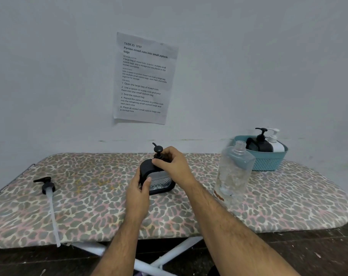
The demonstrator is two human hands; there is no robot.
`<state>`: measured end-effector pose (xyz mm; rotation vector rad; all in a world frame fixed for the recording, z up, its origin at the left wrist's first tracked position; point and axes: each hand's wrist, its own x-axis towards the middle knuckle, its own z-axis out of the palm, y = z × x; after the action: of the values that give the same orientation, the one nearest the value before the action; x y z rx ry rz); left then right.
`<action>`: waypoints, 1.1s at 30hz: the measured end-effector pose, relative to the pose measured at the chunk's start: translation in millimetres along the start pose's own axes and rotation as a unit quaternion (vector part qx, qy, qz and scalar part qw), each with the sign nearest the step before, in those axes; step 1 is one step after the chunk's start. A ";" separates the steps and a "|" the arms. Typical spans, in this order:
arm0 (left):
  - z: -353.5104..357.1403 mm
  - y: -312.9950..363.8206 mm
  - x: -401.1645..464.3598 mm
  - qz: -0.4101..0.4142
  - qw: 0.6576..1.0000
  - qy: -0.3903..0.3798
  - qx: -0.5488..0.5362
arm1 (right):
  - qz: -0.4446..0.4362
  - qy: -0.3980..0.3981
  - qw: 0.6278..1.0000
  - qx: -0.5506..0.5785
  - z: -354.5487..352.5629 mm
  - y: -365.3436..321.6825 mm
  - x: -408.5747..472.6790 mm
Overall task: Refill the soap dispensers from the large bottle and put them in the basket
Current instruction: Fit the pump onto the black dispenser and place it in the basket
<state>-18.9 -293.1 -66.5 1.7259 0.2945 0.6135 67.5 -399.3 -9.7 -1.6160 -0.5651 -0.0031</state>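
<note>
Both hands on the upright black dispenser (157,176) at table centre, left hand (138,191) gripping its body, right hand (172,163) pinching the pump collar, basket (265,162) off at two o'clock, nearer the right.

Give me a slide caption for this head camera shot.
Left hand steadies the black dispenser while the right hand grips its pump collar.

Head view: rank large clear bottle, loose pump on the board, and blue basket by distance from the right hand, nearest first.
1. Large clear bottle: just right of the right hand, cap off.
2. Blue basket: back right, holding two dispensers.
3. Loose pump: far left of the board, lying down.
</note>
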 end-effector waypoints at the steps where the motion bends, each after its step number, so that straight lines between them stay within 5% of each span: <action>1: -0.1 -1.2 0.4 0.000 1.000 0.001 0.001 | -0.001 0.001 1.000 0.000 0.5 0.2 -0.2; 33: 0.8 -0.7 0.1 -0.001 1.000 0.002 -0.009 | 0.008 -0.003 0.998 0.059 -1.5 -2.9 -0.9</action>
<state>-18.4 -293.6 -67.3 1.7076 0.2940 0.6166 66.2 -401.0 -7.1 -1.5048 -0.5470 0.0455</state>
